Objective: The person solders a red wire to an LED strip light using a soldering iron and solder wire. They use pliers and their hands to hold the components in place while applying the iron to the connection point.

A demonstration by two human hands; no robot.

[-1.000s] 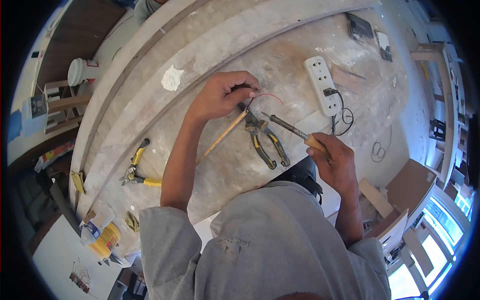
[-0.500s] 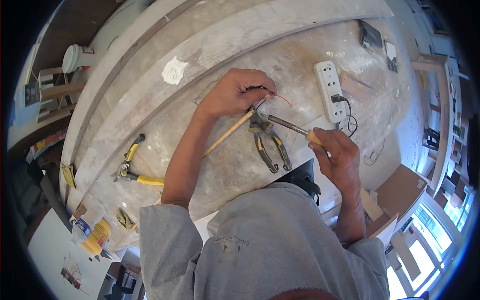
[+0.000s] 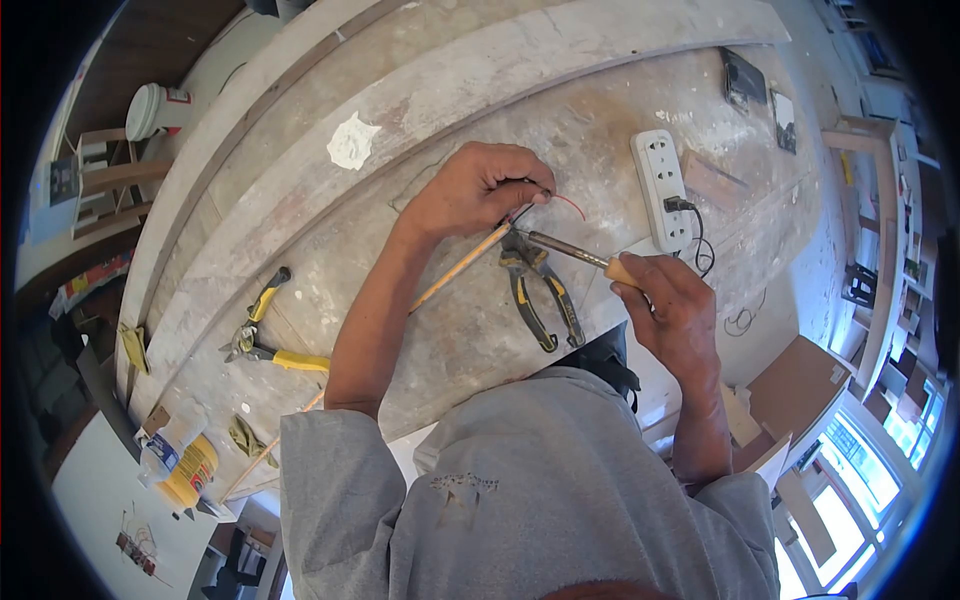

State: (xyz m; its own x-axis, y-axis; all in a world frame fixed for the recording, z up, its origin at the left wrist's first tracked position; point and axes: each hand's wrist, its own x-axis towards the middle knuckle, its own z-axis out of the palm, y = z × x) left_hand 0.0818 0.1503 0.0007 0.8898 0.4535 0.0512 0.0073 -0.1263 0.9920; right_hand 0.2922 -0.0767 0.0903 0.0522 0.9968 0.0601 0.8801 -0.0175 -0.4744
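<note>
Gently curved wire (image 3: 573,203), slim soldering iron (image 3: 578,252)

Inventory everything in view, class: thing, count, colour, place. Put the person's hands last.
Soldering iron: one, tan-handled, right hand
Wire: at least one, red, left hand
Table: one, greyish, centre
Pliers: one, black-yellow, table centre
Cutters: one, black-yellow, table's left
Thin strip: apparently one, yellow, beside pliers
Power strip: one, white, table's right
Flat objects: two, dark, upper right
Bucket: one, white, upper left
Tub: one, yellow, lower left
Background clutter: uncountable, mixed, edges
Hands: two, bare, over table
</note>
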